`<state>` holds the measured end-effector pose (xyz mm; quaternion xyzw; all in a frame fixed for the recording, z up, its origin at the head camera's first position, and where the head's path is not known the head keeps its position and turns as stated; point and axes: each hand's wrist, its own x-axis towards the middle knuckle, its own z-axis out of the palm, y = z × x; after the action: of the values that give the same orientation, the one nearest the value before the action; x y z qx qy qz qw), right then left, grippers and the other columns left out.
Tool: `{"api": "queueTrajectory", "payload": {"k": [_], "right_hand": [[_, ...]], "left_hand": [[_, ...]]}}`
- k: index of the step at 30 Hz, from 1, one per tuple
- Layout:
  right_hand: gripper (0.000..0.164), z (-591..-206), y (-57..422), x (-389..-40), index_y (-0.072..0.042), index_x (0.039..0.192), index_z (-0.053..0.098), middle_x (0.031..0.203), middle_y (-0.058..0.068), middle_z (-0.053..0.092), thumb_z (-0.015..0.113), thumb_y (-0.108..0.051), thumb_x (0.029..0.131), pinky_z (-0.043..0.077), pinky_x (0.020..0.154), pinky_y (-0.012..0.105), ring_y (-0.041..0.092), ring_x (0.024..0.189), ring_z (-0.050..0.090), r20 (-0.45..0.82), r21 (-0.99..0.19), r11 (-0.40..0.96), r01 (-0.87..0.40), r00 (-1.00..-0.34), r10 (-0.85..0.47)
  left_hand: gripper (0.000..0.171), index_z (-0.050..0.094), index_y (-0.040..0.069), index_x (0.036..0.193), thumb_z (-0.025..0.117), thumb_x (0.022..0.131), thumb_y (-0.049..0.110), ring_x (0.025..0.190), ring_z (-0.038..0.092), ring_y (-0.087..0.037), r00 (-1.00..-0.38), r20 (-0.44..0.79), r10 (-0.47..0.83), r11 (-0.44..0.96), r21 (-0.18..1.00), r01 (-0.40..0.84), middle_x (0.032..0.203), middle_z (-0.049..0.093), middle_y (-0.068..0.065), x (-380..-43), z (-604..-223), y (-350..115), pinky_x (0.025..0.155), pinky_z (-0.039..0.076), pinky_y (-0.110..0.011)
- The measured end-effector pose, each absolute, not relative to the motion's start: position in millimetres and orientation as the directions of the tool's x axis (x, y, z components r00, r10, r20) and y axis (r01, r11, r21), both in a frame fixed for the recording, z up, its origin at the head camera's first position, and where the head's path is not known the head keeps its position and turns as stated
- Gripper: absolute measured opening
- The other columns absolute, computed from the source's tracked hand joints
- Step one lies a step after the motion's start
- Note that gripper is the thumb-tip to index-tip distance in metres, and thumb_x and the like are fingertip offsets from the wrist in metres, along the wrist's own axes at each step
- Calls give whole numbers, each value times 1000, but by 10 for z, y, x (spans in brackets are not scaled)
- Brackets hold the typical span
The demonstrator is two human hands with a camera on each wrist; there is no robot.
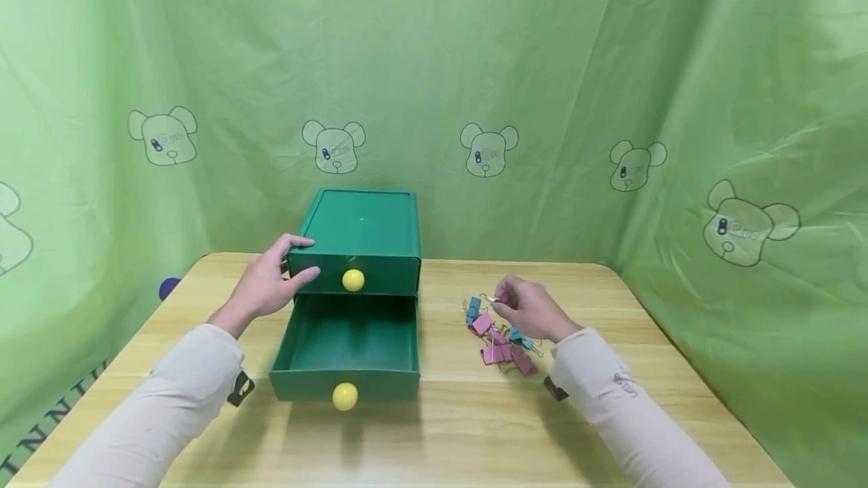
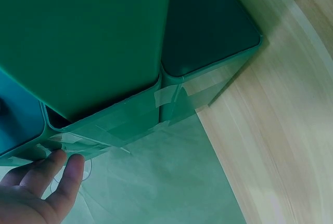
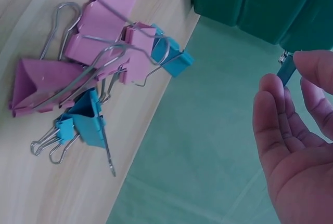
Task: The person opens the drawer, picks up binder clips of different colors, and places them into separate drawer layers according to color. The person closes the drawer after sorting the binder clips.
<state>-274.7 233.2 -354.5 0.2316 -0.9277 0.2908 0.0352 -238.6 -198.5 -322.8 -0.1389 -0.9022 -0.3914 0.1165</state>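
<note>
Clearly, the right hand (image 1: 532, 307) has a narrow grip, its thumb and fingertips pinching a small blue-green binder clip (image 3: 287, 70) just above the far side of a clip pile. That pile lies on the right part of the wooden tabletop (image 1: 468, 428), with pink clips (image 3: 101, 21) and blue clips (image 3: 89, 119) jumbled together, their wire handles pointing several ways.

To the left of the pile, apart from it, stands a green drawer cabinet (image 1: 366, 221). The left hand (image 1: 267, 281) touches its upper left side, grip spread wide, fingers along the top edge and thumb by the front of the closed upper drawer (image 1: 389, 276). Below, the lower drawer (image 1: 305, 386) stands pulled out toward the near side; each drawer front bears a round yellow knob (image 1: 345, 396). Green curtain (image 1: 420, 59) printed with bear heads hangs at the far side, left and right.
</note>
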Motion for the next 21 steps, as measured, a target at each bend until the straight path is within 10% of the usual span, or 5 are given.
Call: {"api": "queueTrajectory", "payload": {"k": [21], "right_hand": [[12, -3400, 2080, -2640, -5, 97, 57, 83, 0, 61, 67, -8, 90, 53, 69, 27, 13, 74, 58, 210, -528, 697, -485, -870, -446]], "left_hand": [[49, 42, 9, 138, 61, 97, 26, 127, 42, -51, -929, 332, 165, 649, 672, 356, 139, 44, -30, -2401, -3243, -1991, 99, 40, -60]]}}
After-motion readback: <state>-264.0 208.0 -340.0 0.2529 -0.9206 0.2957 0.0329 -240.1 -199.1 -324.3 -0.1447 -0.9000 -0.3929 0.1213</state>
